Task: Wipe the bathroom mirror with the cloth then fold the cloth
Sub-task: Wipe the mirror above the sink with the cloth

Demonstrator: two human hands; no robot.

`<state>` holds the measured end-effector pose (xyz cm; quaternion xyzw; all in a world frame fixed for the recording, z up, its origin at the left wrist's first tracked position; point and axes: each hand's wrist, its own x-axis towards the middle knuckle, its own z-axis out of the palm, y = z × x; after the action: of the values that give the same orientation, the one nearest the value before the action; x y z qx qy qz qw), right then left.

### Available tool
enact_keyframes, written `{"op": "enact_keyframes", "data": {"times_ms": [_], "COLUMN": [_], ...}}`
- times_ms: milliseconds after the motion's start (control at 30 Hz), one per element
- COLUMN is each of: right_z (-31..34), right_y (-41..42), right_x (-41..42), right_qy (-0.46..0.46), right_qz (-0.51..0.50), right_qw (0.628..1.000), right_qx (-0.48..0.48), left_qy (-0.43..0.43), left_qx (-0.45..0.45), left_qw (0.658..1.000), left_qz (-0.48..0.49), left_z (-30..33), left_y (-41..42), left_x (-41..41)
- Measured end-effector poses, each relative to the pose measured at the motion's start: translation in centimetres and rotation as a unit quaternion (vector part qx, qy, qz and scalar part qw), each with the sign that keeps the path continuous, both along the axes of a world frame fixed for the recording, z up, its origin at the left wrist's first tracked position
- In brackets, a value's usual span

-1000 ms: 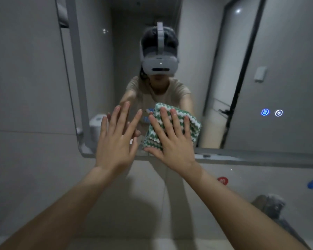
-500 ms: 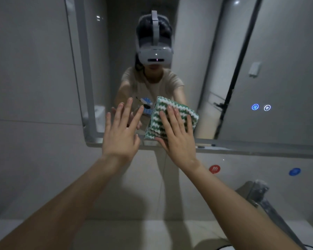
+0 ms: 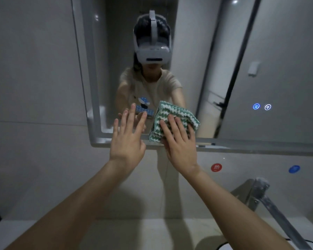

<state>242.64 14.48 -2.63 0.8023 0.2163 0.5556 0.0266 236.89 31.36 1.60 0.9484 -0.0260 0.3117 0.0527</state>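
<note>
The right hand (image 3: 181, 141) presses the green-and-white cloth (image 3: 172, 118) flat against the mirror (image 3: 242, 69), fingers straight and spread over it, down at the glass's lower edge near six o'clock of the frame. The left hand (image 3: 128, 139) is also flat with fingers apart, holding nothing, its fingertips at or just off the glass at nine o'clock of the cloth (contact is hard to judge here). The wiping step looks under way. To do it well, keep the palm's weight even so the whole cloth stays against the glass, and sweep in overlapping passes toward the untouched area at two o'clock, near the lit touch buttons (image 3: 261, 106). Bare fingers on the glass would probably leave smudges, so the free hand is better braced on the frame (image 3: 90, 87).
</note>
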Motion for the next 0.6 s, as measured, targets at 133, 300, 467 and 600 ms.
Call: {"op": "enact_keyframes", "data": {"times_ms": [133,300,467,600], "right_z": [1.0,1.0,0.5,-1.4], "right_y": [-0.4,-0.5,0.2,0.3], "right_x": [-0.2,0.2,-0.1,-0.4], "right_qy": [-0.009,0.015,-0.029,-0.031], "right_qz": [-0.024,-0.031,-0.036,0.001], "right_qw": [0.999,0.999,0.998,0.999], "right_qx": [0.03,0.038,0.044,0.045], "left_qy": [-0.01,-0.018,-0.012,0.018], "left_qx": [0.0,-0.002,0.004,0.025], "left_qw": [1.0,1.0,1.0,0.999], "left_qz": [0.002,-0.011,-0.004,0.023], "left_z": [-0.5,-0.9,-0.9,-1.1], "left_y": [-0.1,0.1,0.1,-0.4], "left_x": [0.3,0.6,0.5,-0.4]}}
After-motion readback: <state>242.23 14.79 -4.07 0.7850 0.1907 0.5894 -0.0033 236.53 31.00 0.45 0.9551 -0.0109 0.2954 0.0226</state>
